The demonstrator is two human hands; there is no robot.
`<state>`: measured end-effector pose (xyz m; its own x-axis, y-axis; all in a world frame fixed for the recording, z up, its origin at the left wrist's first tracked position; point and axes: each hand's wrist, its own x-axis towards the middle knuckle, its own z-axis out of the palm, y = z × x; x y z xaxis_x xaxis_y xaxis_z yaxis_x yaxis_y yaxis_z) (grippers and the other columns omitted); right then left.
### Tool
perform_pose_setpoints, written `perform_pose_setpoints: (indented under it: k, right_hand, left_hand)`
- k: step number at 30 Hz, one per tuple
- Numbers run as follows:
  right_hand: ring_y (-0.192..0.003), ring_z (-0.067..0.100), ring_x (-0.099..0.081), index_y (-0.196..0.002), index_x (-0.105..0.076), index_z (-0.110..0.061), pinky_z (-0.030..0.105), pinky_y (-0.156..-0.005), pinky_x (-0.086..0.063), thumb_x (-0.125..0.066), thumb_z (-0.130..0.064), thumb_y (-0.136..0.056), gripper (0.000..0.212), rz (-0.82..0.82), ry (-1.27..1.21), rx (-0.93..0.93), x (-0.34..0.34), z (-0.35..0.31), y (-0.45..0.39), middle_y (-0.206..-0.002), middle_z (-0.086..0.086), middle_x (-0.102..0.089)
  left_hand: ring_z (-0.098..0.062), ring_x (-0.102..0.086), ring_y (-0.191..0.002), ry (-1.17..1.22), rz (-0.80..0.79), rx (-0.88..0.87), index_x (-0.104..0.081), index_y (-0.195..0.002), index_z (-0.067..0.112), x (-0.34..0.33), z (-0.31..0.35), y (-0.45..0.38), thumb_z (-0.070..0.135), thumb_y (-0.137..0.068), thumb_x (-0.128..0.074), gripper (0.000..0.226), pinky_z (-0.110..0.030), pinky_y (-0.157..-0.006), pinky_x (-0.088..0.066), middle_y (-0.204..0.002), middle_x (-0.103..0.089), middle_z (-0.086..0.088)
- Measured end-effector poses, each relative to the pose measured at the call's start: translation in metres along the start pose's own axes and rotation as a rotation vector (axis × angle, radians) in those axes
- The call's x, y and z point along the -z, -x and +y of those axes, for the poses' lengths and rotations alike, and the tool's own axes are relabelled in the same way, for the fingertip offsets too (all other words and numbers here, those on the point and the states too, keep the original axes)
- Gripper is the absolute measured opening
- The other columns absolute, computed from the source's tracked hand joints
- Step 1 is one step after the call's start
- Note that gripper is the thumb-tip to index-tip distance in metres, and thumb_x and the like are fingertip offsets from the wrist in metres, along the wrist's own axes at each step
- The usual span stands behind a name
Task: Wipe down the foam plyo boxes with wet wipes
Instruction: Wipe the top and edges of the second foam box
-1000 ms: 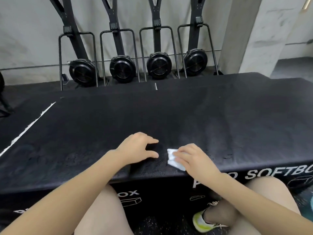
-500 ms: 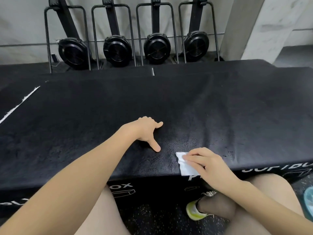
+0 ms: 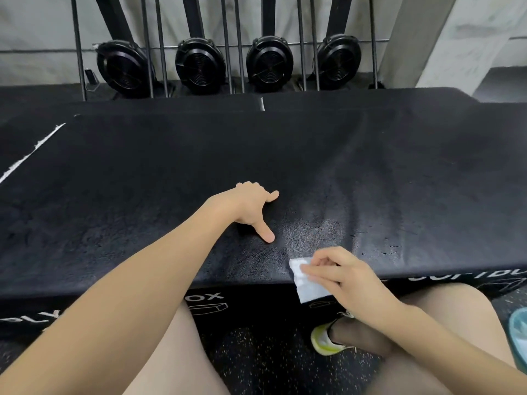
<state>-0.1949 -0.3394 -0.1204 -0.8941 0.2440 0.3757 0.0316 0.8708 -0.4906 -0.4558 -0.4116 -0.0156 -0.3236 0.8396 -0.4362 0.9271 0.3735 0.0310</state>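
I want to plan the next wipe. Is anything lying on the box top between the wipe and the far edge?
Nothing visible does. The right hand holds the wipe at the box top's near edge, and the top beyond it is bare. The left hand rests further left, beside that path.

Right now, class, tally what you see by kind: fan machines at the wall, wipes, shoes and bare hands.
Fan machines: 4
White wet wipe: 1
Yellow-soled shoe: 1
Bare hands, left hand and right hand: 2
Total: 8
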Motion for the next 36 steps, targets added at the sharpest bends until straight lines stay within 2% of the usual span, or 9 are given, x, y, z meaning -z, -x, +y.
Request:
perform_pose_setpoints:
  k: [3, 5, 10, 16, 22, 24, 30, 32, 36]
  right_hand:
    - [-0.092, 0.002, -0.052, -0.112, -0.075, -0.032, 0.011, -0.089, -0.041, -0.079, -0.009, -0.083, 0.037, 0.076, 0.079, 0.031, 0.007, 0.012, 0.021, -0.106, -0.011, -0.058]
    - [-0.091, 0.003, -0.052, -0.112, -0.077, -0.025, 0.01, -0.089, -0.04, -0.081, -0.004, -0.081, 0.038, 0.119, 0.12, 0.047, 0.004, 0.014, 0.021, -0.104, -0.008, -0.06]
    - [-0.096, 0.012, -0.057, -0.115, -0.072, -0.024, 0.031, -0.081, -0.053, -0.065, -0.022, -0.094, 0.022, 0.127, 0.05, 0.132, -0.035, -0.02, -0.003, -0.108, -0.008, -0.058]
    - [-0.103, 0.019, -0.054, -0.117, -0.068, -0.018, 0.03, -0.075, -0.053, -0.073, -0.01, -0.085, 0.033, 0.146, 0.121, 0.204, -0.083, -0.068, -0.032, -0.115, -0.002, -0.057]
    - [-0.109, 0.017, -0.054, -0.128, -0.061, -0.024, 0.023, -0.101, -0.043, -0.049, -0.023, -0.104, 0.027, 0.091, 0.141, 0.233, -0.052, -0.047, -0.006, -0.124, -0.005, -0.058]
    - [-0.108, 0.017, -0.054, -0.131, -0.057, -0.025, 0.021, -0.102, -0.039, -0.044, -0.024, -0.106, 0.029, 0.116, 0.186, 0.223, -0.034, -0.028, 0.009, -0.125, -0.005, -0.055]
    - [-0.099, 0.027, -0.06, -0.119, -0.069, -0.012, 0.038, -0.084, -0.052, -0.069, 0.003, -0.086, 0.036, 0.175, 0.261, 0.152, -0.032, 0.0, 0.021, -0.114, 0.004, -0.06]
    - [-0.097, 0.027, -0.06, -0.117, -0.069, -0.013, 0.038, -0.08, -0.053, -0.076, 0.005, -0.082, 0.04, 0.173, 0.225, 0.175, -0.042, -0.015, 0.007, -0.112, 0.003, -0.06]
    - [-0.108, 0.011, -0.053, -0.119, -0.067, -0.029, 0.02, -0.094, -0.043, -0.065, -0.018, -0.094, 0.027, 0.11, 0.074, 0.189, -0.071, -0.065, -0.024, -0.118, -0.013, -0.058]
  left_hand:
    - [-0.03, -0.039, -0.137, 0.012, 0.008, 0.002, -0.008, -0.162, 0.028, 0.0, -0.001, -0.001, 0.064, -0.072, -0.08, 0.121, -0.031, -0.089, -0.032, -0.153, -0.04, -0.014]
    - [-0.03, -0.038, -0.137, 0.015, 0.009, 0.006, -0.008, -0.162, 0.028, 0.0, -0.001, -0.002, 0.064, -0.072, -0.08, 0.121, -0.031, -0.09, -0.032, -0.154, -0.04, -0.015]
    - [-0.03, -0.038, -0.137, 0.023, 0.006, 0.017, -0.009, -0.162, 0.031, -0.001, -0.001, -0.003, 0.064, -0.068, -0.083, 0.124, -0.034, -0.098, -0.038, -0.155, -0.037, -0.014]
    - [-0.033, -0.036, -0.141, 0.016, 0.016, 0.02, -0.01, -0.162, 0.033, 0.0, -0.001, 0.0, 0.064, -0.067, -0.084, 0.123, -0.041, -0.11, -0.038, -0.162, -0.027, -0.015]
    - [-0.035, -0.03, -0.142, 0.087, 0.042, 0.033, -0.012, -0.16, 0.038, -0.009, -0.006, 0.001, 0.064, -0.066, -0.084, 0.121, -0.051, -0.111, -0.039, -0.162, -0.024, -0.013]
    - [-0.034, -0.028, -0.144, 0.097, 0.05, 0.037, -0.013, -0.16, 0.04, -0.011, -0.007, 0.001, 0.066, -0.065, -0.084, 0.121, -0.055, -0.11, -0.039, -0.163, -0.024, -0.01]
    - [-0.033, -0.028, -0.146, 0.104, 0.061, 0.038, -0.016, -0.16, 0.038, -0.01, -0.007, 0.005, 0.063, -0.066, -0.085, 0.119, -0.055, -0.11, -0.039, -0.164, -0.024, -0.008]
    - [-0.033, -0.029, -0.145, 0.107, 0.062, 0.04, -0.016, -0.16, 0.037, -0.01, -0.006, 0.005, 0.063, -0.065, -0.085, 0.12, -0.055, -0.11, -0.04, -0.163, -0.025, -0.008]
    - [-0.034, -0.028, -0.146, 0.122, 0.067, 0.047, -0.017, -0.159, 0.039, -0.011, -0.007, 0.005, 0.063, -0.064, -0.086, 0.12, -0.055, -0.112, -0.038, -0.164, -0.024, -0.009]
